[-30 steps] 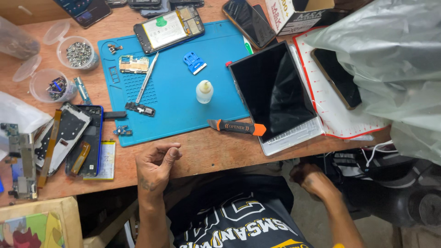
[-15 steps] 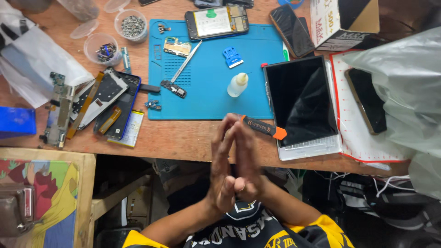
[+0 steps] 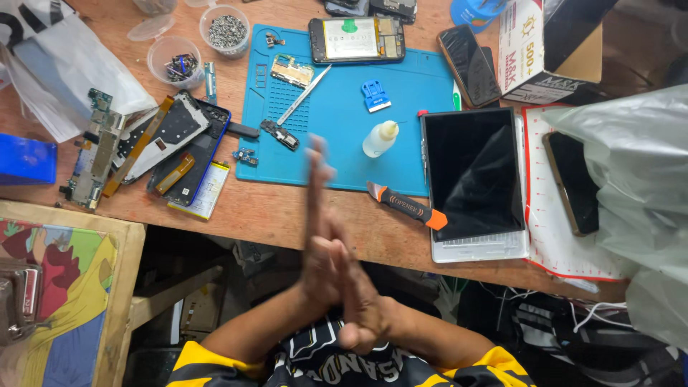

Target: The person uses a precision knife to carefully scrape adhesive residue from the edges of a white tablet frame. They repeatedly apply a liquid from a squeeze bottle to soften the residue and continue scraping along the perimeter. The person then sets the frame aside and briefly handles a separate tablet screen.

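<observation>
Blue silicone work mat (image 3: 401, 107) is lying just beyond the fingertips, while the left hand (image 3: 320, 244) and right hand (image 3: 362, 301) are pressing palm to palm, fingers straight and together, holding nothing. Just right of the fingers, an orange-handled pry tool (image 3: 407, 206) is resting on the wooden desk (image 3: 272, 215).

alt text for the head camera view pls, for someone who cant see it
Seen from above, a person's left hand and right hand are pressed palm to palm, holding nothing, at the near edge of a wooden table. Beyond them lie a blue mat with an opened phone, a small white bottle, and a dark tablet.
</observation>
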